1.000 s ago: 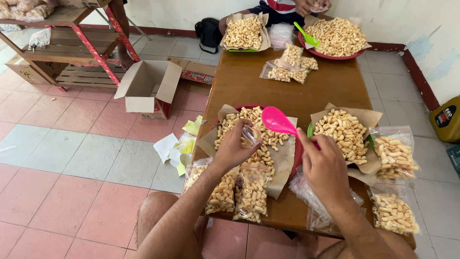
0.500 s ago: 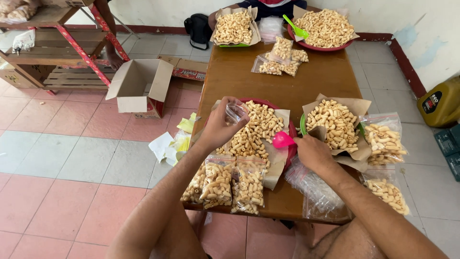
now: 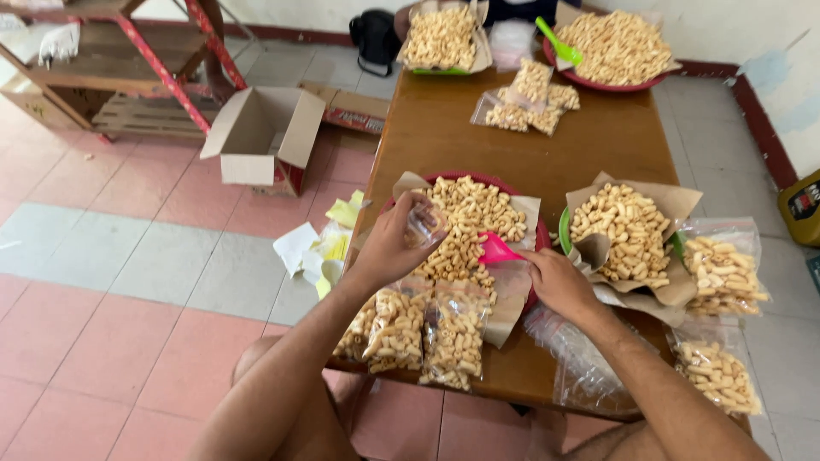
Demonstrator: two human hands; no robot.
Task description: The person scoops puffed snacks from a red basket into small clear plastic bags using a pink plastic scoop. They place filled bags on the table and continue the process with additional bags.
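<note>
The left hand (image 3: 389, 248) pinches a clear bag (image 3: 424, 224) at its fingertips. The right hand (image 3: 559, 282) grips a pink scoop (image 3: 495, 250), fingers curled around its handle.

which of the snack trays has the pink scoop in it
The near red tray under the hands: the right hand holds the pink plastic scoop there. The far red tray's scoop is green.

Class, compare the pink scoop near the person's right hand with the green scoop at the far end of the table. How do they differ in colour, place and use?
The pink scoop is pink; the green scoop is bright green. The pink scoop lies low at the near red tray, next to the right hand; the green scoop stands tilted in the far red tray, with no hand on it. Both are small plastic scoops set among the same pale tube-shaped snacks.
</note>
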